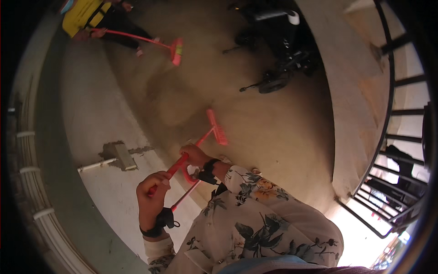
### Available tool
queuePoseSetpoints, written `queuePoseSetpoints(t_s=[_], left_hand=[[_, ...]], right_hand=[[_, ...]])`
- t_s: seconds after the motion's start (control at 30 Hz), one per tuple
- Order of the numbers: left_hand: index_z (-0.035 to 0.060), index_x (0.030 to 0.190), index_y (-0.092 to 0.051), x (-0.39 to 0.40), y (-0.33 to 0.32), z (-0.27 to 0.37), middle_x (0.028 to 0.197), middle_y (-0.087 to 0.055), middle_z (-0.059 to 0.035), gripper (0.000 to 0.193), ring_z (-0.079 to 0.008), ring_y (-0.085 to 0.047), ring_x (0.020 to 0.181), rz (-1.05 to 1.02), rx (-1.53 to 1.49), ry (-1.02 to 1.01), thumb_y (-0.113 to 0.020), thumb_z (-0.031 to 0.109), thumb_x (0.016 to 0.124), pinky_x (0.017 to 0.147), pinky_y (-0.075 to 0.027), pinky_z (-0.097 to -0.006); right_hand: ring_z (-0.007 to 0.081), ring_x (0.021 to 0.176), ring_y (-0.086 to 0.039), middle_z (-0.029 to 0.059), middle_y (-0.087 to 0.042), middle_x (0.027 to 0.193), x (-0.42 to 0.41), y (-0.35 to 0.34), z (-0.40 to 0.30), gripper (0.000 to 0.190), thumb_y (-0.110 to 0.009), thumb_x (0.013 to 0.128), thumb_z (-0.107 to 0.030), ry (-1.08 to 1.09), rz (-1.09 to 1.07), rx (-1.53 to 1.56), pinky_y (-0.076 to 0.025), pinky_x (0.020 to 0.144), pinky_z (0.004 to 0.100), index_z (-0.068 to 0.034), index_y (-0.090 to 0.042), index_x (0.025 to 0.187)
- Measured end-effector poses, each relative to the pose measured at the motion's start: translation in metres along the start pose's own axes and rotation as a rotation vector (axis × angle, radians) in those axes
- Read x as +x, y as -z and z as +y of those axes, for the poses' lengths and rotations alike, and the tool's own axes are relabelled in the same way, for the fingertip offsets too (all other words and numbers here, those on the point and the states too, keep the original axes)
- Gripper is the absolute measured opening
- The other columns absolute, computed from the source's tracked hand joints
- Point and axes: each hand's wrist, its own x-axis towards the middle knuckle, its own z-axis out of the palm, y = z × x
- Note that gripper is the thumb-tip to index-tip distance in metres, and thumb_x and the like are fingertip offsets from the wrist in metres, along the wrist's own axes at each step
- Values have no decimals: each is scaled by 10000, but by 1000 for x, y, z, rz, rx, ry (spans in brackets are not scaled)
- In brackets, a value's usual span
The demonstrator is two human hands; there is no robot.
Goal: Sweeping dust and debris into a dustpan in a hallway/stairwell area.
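Note:
Both my hands grip the red handle of a broom. My left hand is wrapped around its upper end. My right hand holds it farther down. A black strap sits on each wrist. The broom's red bristled head is low over the brown floor, ahead of my feet; whether it touches is unclear. Beneath my hands, a second thin red pole slants beside a red curved loop. My forearms partly hide these, so I cannot tell what they belong to.
A person in a yellow top holds another red broom at upper left. Parked motorcycles stand upper right, beside a pale ledge with a black metal railing. On my left, a pipe runs along the wall.

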Motion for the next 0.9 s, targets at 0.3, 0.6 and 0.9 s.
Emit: queuePoseSetpoints(t_s=[0.3,0.6,0.9], left_hand=[[-8,607,-493,34,31,17,669,-557,-73,186,-224,-558,755,-102,-193,-228,-547,43,777,736,-423,-328],[-18,735,-570,144,-109,-69,823,-618,-102,136,-164,-559,826,-246,-524,218,-513,69,823,766,-424,-284],[-16,722,-600,164,-81,-62,764,-614,-46,170,-99,-533,698,136,-394,348,-546,113,819,685,-421,-237]], right_hand=[[317,728,-521,141,-554,700,26,52,-29,124,-609,625,-67,-90,-16,-185,-412,636,399,-44,-541,727],[343,718,-559,152,-587,714,-28,217,70,86,-570,654,-133,-431,-62,-578,-451,662,414,-65,-589,703],[368,746,-560,176,-578,717,41,175,132,102,-552,624,-99,-296,-432,-465,-439,632,426,-64,-590,712]])
